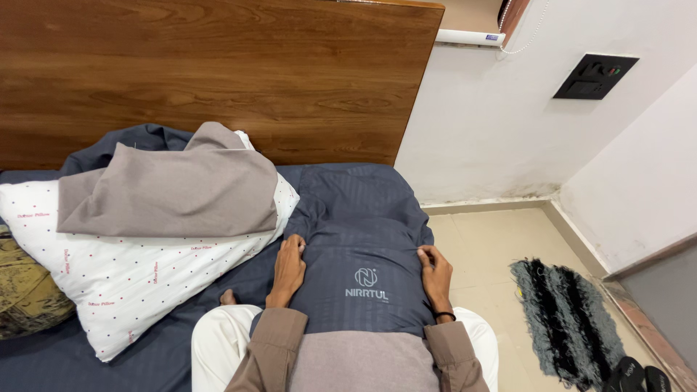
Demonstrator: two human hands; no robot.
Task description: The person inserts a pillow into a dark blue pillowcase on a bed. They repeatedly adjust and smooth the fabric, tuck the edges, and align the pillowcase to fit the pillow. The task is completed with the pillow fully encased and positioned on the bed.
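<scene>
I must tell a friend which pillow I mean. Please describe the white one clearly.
Start at the wooden headboard. Below it, on the dark blue bed sheet, lies the white pillow. Only it has small coloured dots and a half-pulled grey pillowcase.

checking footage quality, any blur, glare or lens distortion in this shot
Head view: even, soft light with no glare; both hands, left hand and right hand, on the navy pillowcase look sharp; the wooden headboard bows slightly from wide-angle distortion.
</scene>
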